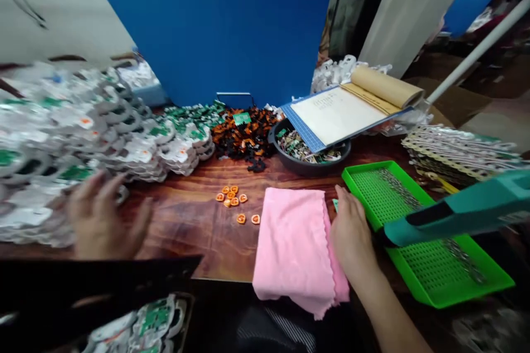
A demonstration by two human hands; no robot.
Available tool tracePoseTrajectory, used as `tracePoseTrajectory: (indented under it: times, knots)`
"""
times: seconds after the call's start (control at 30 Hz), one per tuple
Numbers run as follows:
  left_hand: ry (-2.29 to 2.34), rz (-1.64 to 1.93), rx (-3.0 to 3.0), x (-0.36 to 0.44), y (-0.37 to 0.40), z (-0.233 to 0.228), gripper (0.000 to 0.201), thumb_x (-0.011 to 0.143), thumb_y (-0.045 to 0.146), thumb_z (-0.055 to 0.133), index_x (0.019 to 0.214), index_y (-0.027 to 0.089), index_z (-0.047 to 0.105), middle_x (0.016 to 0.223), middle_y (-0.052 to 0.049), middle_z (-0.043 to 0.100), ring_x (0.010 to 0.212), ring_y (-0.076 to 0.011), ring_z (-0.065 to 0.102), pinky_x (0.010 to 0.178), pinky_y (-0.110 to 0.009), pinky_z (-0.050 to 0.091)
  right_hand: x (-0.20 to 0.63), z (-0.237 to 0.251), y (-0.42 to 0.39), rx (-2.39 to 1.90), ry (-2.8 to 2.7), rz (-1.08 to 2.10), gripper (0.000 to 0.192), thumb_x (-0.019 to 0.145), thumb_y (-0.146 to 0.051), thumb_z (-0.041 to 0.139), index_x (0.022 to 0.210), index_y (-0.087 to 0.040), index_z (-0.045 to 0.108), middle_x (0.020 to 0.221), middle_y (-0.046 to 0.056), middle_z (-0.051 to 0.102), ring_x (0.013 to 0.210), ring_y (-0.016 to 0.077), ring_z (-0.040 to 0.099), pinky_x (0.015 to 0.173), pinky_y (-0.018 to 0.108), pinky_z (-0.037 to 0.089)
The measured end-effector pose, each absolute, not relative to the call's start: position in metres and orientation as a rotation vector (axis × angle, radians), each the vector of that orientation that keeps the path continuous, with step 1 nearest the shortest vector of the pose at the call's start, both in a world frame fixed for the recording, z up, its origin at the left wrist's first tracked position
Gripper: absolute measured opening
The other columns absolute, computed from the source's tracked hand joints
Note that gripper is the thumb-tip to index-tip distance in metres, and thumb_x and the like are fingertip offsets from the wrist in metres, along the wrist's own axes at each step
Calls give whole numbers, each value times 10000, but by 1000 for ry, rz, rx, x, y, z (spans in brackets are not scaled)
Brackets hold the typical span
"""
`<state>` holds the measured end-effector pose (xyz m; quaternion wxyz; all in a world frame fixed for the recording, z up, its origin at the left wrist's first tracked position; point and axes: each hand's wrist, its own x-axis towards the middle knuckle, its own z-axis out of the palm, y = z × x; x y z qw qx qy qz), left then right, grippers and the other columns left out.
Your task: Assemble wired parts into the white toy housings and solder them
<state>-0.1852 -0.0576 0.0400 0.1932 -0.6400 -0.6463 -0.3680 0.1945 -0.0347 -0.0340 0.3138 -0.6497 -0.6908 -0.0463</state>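
My left hand [105,220] is raised at the left, its fingers spread and blurred, with nothing seen in it. It is in front of stacked white plastic housings [136,154], some with green boards in them. My right hand [351,226] rests along the right edge of a folded pink cloth [292,242]. Its fingers are together, and a bit of a small green circuit board [335,205] shows at them; the rest of the board is hidden. Several small orange-and-white parts [231,196] lie on the wooden table [178,231] left of the cloth.
Behind lie green boards [194,116] and orange-black parts [244,132]. A clipboard [335,113] lies across a dark bowl [306,165] of small parts. At right, a teal electric screwdriver [451,209] hangs over green trays [372,187] with screws. More housings [153,320] sit below the table edge.
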Motion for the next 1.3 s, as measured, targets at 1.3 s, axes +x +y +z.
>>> tracePoseTrajectory:
  times: [1.3]
  knots:
    - [-2790, -2725, -2479, -11, -24, 44, 406, 774, 326, 717, 1168, 233, 681, 1288, -100, 619, 925, -208, 677, 866, -364, 544, 146, 16, -8, -937, -1220, 1473, 227, 813, -397, 638, 802, -195, 740, 802, 48, 723, 774, 177, 654, 754, 306, 511]
